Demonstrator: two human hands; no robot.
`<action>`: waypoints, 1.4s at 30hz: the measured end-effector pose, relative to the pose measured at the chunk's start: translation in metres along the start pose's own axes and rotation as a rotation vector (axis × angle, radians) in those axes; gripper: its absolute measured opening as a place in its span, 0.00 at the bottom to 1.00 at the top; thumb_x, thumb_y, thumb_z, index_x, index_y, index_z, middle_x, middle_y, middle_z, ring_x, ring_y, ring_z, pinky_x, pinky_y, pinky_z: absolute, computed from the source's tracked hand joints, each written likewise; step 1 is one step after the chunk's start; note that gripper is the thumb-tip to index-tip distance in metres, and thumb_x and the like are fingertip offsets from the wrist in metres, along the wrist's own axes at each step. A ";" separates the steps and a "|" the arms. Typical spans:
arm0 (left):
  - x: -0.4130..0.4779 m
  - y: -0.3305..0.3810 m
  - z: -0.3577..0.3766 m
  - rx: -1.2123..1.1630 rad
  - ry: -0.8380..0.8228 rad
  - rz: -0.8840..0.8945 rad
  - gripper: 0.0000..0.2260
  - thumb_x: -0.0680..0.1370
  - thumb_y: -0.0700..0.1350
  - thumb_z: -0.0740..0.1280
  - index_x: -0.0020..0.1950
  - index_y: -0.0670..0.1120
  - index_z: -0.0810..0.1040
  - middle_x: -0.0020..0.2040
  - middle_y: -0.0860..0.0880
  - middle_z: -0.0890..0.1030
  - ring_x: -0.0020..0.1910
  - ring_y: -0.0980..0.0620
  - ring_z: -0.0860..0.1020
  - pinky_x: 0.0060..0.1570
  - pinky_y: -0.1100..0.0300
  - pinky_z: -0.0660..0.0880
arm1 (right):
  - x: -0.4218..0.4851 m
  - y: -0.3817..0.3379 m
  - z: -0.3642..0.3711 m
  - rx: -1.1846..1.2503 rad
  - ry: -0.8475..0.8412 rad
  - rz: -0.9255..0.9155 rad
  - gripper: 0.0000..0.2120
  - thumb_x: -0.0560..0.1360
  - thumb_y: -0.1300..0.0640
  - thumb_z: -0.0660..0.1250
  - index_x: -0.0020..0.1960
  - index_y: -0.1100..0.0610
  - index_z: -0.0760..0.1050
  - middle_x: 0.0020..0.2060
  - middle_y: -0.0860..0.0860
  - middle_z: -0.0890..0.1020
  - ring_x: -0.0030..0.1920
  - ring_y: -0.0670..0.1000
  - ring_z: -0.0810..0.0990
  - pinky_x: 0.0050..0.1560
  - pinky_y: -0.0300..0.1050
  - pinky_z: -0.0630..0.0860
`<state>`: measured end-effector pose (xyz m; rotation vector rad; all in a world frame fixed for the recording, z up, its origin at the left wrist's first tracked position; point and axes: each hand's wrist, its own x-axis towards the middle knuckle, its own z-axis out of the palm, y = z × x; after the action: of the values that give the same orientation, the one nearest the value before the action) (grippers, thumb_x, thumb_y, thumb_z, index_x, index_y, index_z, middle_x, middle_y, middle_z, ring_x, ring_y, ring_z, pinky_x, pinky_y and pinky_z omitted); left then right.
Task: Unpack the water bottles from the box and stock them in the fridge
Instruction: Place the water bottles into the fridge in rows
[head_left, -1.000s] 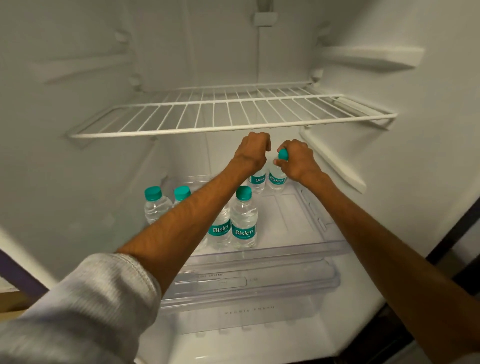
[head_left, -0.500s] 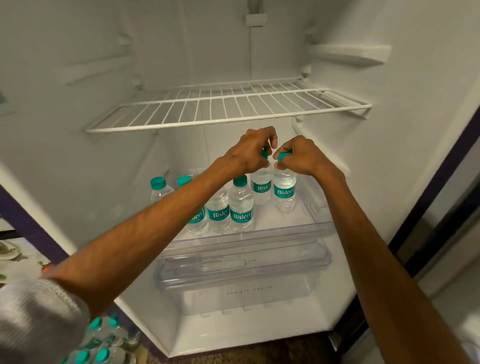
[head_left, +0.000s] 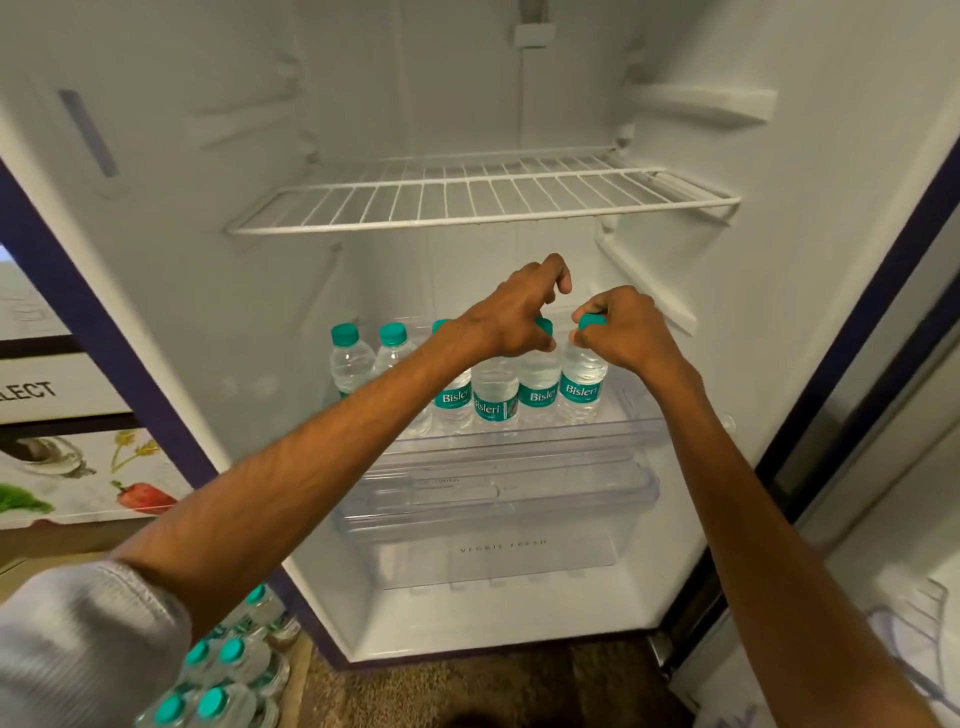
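**Soft, even light; bowed edges**

The white fridge (head_left: 208, 260) interior is bright and evenly lit, cool in tone, free of harsh glare. The shelf (head_left: 467, 202) casts only faint shadow. The floor (head_left: 467, 691) below is dim. Fridge edges bow at the frame's sides. Bottles (head_left: 582, 384) mid-frame look sharp; the sleeve (head_left: 78, 649) is blurred.

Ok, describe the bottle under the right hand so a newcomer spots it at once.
In the open fridge, below the white wire shelf, a clear shelf carries a row of water bottles. It is the rightmost bottle in that row, its teal cap pinched by the right hand; the left hand grips its neighbour.
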<state>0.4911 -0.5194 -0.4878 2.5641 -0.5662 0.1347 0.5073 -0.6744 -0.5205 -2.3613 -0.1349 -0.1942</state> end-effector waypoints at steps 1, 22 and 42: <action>0.000 0.002 0.003 -0.001 -0.005 0.002 0.24 0.72 0.36 0.74 0.62 0.46 0.66 0.62 0.43 0.71 0.53 0.51 0.74 0.50 0.63 0.76 | -0.001 0.002 -0.002 0.006 0.009 0.004 0.14 0.73 0.58 0.72 0.57 0.59 0.79 0.57 0.55 0.81 0.54 0.55 0.79 0.55 0.45 0.74; -0.030 0.018 0.017 0.092 0.155 -0.019 0.20 0.78 0.37 0.68 0.67 0.48 0.67 0.69 0.46 0.70 0.62 0.49 0.75 0.60 0.59 0.73 | -0.030 -0.001 -0.008 -0.068 0.134 -0.123 0.22 0.75 0.53 0.71 0.67 0.53 0.71 0.66 0.54 0.73 0.66 0.55 0.71 0.65 0.49 0.70; -0.058 0.001 -0.001 0.274 0.064 -0.219 0.15 0.80 0.40 0.65 0.66 0.42 0.76 0.64 0.43 0.77 0.60 0.44 0.77 0.63 0.54 0.73 | -0.045 -0.012 0.006 -0.184 0.005 -0.219 0.21 0.77 0.50 0.68 0.68 0.52 0.72 0.60 0.51 0.79 0.62 0.52 0.71 0.60 0.50 0.71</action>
<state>0.4377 -0.4983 -0.4975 2.8550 -0.2540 0.2308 0.4621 -0.6634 -0.5245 -2.5267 -0.3890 -0.3308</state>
